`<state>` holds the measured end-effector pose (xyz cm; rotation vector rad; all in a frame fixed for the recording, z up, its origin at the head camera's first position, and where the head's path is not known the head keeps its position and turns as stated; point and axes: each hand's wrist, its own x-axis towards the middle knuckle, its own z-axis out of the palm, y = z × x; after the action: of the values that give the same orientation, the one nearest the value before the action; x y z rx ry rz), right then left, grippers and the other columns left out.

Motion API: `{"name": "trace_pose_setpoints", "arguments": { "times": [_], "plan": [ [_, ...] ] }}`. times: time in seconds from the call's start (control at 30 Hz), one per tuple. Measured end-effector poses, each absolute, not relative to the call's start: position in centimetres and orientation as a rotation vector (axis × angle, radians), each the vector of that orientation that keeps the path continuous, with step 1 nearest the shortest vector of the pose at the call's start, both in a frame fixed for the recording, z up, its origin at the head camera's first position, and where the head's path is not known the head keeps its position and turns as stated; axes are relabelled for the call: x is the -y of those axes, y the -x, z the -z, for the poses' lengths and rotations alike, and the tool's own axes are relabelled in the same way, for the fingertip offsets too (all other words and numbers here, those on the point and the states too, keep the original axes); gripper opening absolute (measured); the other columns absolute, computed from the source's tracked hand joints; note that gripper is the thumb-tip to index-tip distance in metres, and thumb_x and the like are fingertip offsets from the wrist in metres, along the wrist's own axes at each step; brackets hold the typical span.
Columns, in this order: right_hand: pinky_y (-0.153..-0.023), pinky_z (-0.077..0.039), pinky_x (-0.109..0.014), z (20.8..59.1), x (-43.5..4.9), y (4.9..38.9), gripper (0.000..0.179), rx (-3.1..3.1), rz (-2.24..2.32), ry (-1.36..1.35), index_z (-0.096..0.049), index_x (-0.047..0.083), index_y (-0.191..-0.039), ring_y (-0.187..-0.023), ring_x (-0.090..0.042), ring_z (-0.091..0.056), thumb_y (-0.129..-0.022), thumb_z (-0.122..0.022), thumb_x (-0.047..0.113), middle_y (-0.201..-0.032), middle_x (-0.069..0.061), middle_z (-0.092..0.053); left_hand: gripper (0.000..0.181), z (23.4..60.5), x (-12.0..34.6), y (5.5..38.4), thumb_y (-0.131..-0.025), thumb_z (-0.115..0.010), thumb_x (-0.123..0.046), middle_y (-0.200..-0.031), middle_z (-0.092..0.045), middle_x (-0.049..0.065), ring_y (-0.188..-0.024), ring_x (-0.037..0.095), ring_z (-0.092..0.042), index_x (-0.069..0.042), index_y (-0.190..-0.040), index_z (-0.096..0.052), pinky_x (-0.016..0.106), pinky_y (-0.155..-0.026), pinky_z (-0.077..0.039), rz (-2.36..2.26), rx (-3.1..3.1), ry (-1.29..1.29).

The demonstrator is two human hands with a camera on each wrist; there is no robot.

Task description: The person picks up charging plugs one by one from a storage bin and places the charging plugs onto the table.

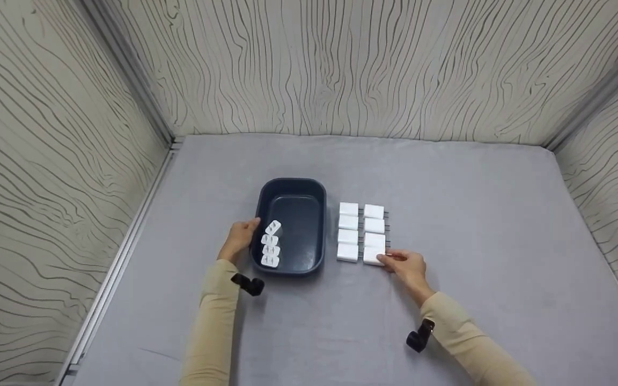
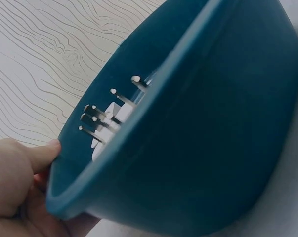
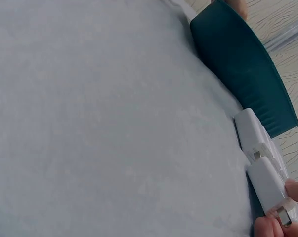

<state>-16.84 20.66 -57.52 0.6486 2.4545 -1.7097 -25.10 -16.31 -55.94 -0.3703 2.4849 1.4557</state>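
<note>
A dark blue-green plastic tub [image 1: 301, 230] stands left of centre on the table. My left hand [image 1: 238, 239] grips its left rim, thumb [image 2: 44, 154] on the inside edge and the other fingers beneath. Along the tub's left wall are several white plug adapters [image 1: 271, 250], metal pins pointing up in the left wrist view. Two columns of white adapters [image 1: 348, 237] lie on the cloth to the tub's right, pins pointing right. My right hand [image 1: 408, 267] pinches the nearest adapter [image 3: 267, 182] of the right column at its pin end, between thumb and fingers.
Grey cloth [image 1: 470, 214] covers the table. Wood-grain patterned panels [image 1: 341, 69] enclose the back and both sides, with a metal rail [image 1: 121, 241] along the left edge. A black wrist camera [image 1: 420, 336] sits on each sleeve.
</note>
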Motion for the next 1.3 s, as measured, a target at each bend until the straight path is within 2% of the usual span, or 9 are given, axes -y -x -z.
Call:
{"name": "trace_pose_setpoints", "arguments": {
  "times": [0.2,0.43,0.63,0.7,0.87,0.97,1.03,1.2,1.3],
  "plan": [
    [-0.059,-0.049,-0.017,57.4,-20.8,17.1,0.039,-2.506,1.621,-0.621,-0.067,-0.009,-0.107,-0.057,-0.003,-0.064,-0.079,-0.078,0.015,-0.080,-0.009,-0.074,0.051,55.3,16.6,24.4,-0.101,-0.047,-0.035,-0.057,-0.033,-0.004,-0.061,0.012,-0.038,-0.014,-0.057,-0.034,0.024,-0.057,-0.031,-1.564,-2.459,0.254],
    [-0.056,-0.045,-0.015,57.3,-20.6,17.1,0.035,-2.616,1.512,-0.591,-0.069,-0.009,-0.102,-0.055,0.002,-0.056,-0.077,-0.079,0.015,-0.084,-0.017,-0.073,0.053,68.4,19.9,30.6,-0.093,-0.049,-0.059,-0.054,-0.041,-0.006,-0.056,0.015,-0.043,-0.023,-0.055,-0.042,0.030,-0.052,-0.033,-1.592,-2.541,0.158],
    [-0.060,-0.044,-0.014,57.3,-20.5,17.0,0.033,-2.703,1.447,-0.550,-0.070,-0.008,-0.097,-0.062,0.002,-0.054,-0.076,-0.080,0.016,-0.091,-0.022,-0.072,0.054,64.2,18.9,28.6,-0.094,-0.052,-0.055,-0.055,-0.036,-0.006,-0.058,0.016,-0.040,-0.019,-0.056,-0.037,0.032,-0.056,-0.033,-1.625,-2.494,0.152],
    [-0.061,-0.044,-0.015,57.3,-20.5,17.0,0.033,-2.712,1.438,-0.547,-0.070,-0.007,-0.097,-0.065,0.000,-0.055,-0.076,-0.080,0.017,-0.091,-0.022,-0.072,0.053,65.5,19.3,29.3,-0.095,-0.051,-0.054,-0.055,-0.038,-0.006,-0.058,0.016,-0.041,-0.019,-0.056,-0.040,0.030,-0.055,-0.034,-1.608,-2.512,0.145],
    [-0.062,-0.044,-0.016,57.3,-20.5,17.0,0.032,-2.700,1.454,-0.559,-0.070,-0.006,-0.097,-0.067,-0.001,-0.055,-0.077,-0.079,0.017,-0.092,-0.020,-0.072,0.058,77.3,22.1,35.3,-0.083,-0.049,-0.074,-0.067,-0.056,-0.002,-0.067,0.014,-0.052,-0.020,-0.067,-0.062,0.027,-0.059,-0.040,-1.519,-2.566,0.187],
    [-0.062,-0.044,-0.014,57.3,-20.6,16.9,0.032,-2.688,1.484,-0.567,-0.069,-0.006,-0.098,-0.065,0.001,-0.054,-0.076,-0.080,0.015,-0.094,-0.021,-0.072,0.067,82.6,23.5,38.0,-0.073,-0.046,-0.086,-0.078,-0.062,0.000,-0.076,0.016,-0.055,-0.023,-0.079,-0.071,0.026,-0.065,-0.043,-1.500,-2.565,0.210],
    [-0.062,-0.044,-0.013,57.3,-20.6,16.9,0.033,-2.683,1.502,-0.571,-0.069,-0.006,-0.099,-0.064,0.003,-0.053,-0.076,-0.080,0.015,-0.095,-0.021,-0.072,0.066,84.2,23.8,38.9,-0.075,-0.048,-0.084,-0.084,-0.064,0.002,-0.080,0.017,-0.057,-0.023,-0.085,-0.073,0.028,-0.070,-0.045,-1.474,-2.560,0.244],
    [-0.062,-0.043,-0.011,57.2,-20.7,16.8,0.033,-2.714,1.523,-0.556,-0.069,-0.007,-0.099,-0.063,0.005,-0.052,-0.075,-0.080,0.013,-0.095,-0.022,-0.072,0.052,66.2,19.1,30.0,-0.095,-0.052,-0.051,-0.063,-0.049,0.000,-0.067,0.015,-0.048,-0.011,-0.062,-0.055,0.028,-0.063,-0.041,-1.514,-2.503,0.323],
    [-0.061,-0.043,-0.010,57.2,-20.7,16.8,0.031,-2.763,1.517,-0.541,-0.069,-0.008,-0.097,-0.064,0.005,-0.053,-0.076,-0.079,0.011,-0.093,-0.022,-0.072,0.052,57.1,17.0,25.3,-0.099,-0.052,-0.037,-0.055,-0.037,-0.002,-0.060,0.014,-0.043,-0.012,-0.056,-0.040,0.027,-0.058,-0.036,-1.584,-2.479,0.252]
  ]
}}
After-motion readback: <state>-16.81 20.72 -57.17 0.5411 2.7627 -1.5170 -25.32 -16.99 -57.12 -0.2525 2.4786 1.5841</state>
